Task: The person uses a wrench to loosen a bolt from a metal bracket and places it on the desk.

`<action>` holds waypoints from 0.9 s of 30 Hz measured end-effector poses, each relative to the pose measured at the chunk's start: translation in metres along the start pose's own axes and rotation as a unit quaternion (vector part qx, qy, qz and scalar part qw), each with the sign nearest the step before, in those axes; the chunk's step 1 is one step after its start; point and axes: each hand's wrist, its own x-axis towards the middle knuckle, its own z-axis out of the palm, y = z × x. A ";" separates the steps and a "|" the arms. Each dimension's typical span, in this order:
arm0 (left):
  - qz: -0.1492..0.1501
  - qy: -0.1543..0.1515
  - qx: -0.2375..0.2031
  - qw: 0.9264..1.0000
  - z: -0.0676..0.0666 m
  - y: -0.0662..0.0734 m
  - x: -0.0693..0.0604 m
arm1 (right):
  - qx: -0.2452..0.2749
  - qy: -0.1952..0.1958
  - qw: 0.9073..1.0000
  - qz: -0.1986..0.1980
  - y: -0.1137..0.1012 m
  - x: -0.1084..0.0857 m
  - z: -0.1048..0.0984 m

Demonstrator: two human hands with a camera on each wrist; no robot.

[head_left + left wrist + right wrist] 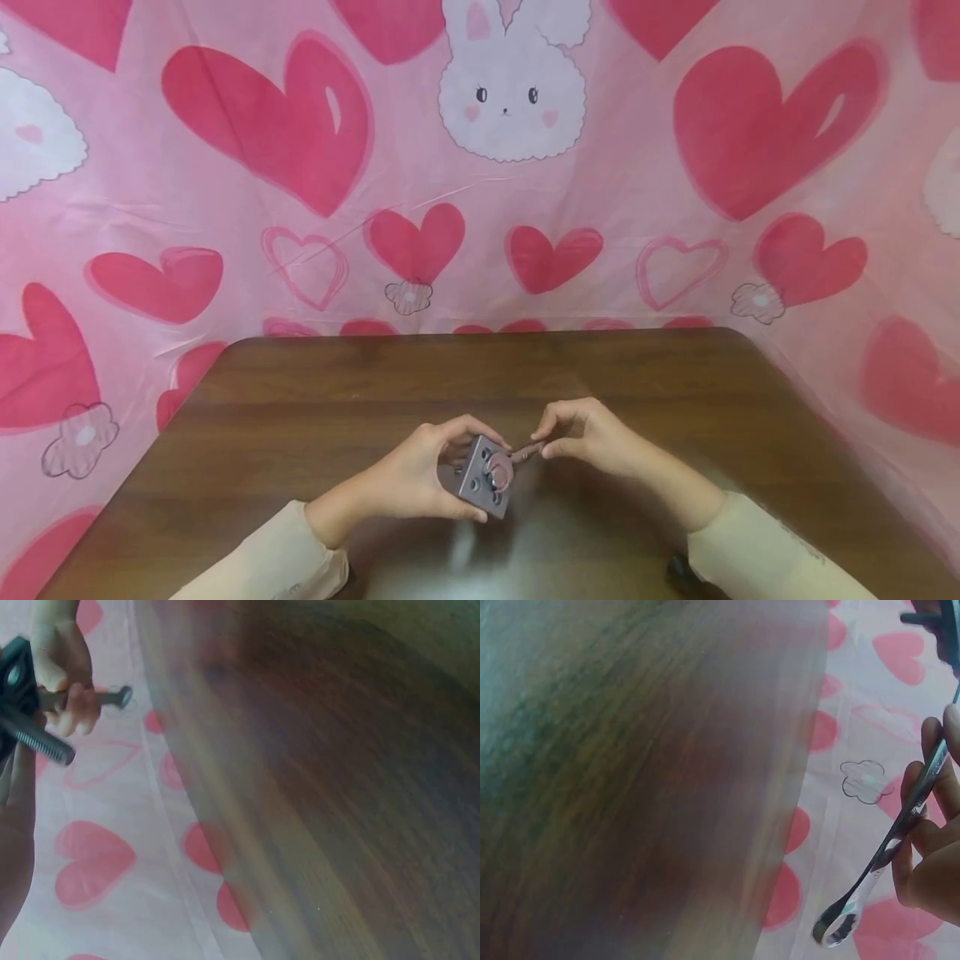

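My left hand (408, 479) grips a grey metal block (474, 498) by its edges, thumb below and fingers above. Several holes pierce its face, and a bolt head (500, 473) stands out from it. In the left wrist view a threaded bolt shank (45, 742) juts from the block. My right hand (592, 437) pinches a wrench (527, 452) by its shaft. One end of the wrench reaches the bolt head; how it fits there is too small to tell. Its ring end (840, 928) points away from the block in the right wrist view.
Both hands are raised over a brown wooden table (360, 387). A pink cloth (480, 187) with hearts and rabbits hangs behind and at the sides. A dark object (684, 575) shows beside the right sleeve at the near edge.
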 end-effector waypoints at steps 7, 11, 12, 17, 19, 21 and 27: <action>-0.018 -0.095 -0.005 0.995 0.004 -0.002 -0.001 | -0.091 -0.006 0.995 -0.042 -0.002 0.000 0.000; -0.030 -0.090 -0.015 0.995 0.005 -0.003 -0.003 | -0.108 -0.003 0.993 -0.038 0.001 0.000 -0.001; -0.035 -0.082 -0.016 0.996 0.004 -0.003 -0.003 | -0.104 -0.002 0.994 -0.030 0.002 0.000 -0.001; -0.053 -0.014 -0.003 0.998 0.000 -0.006 -0.006 | -0.063 0.022 0.997 0.034 0.009 -0.004 -0.010; -0.052 0.025 0.009 0.998 -0.002 -0.008 -0.006 | -0.040 0.045 0.997 0.057 0.011 -0.006 -0.014; -0.051 0.068 0.024 0.996 -0.003 -0.009 -0.007 | -0.013 0.070 0.994 0.079 0.011 -0.007 -0.018; -0.050 0.197 0.061 0.977 -0.005 -0.011 -0.004 | 0.015 0.134 0.984 0.118 0.010 -0.009 -0.023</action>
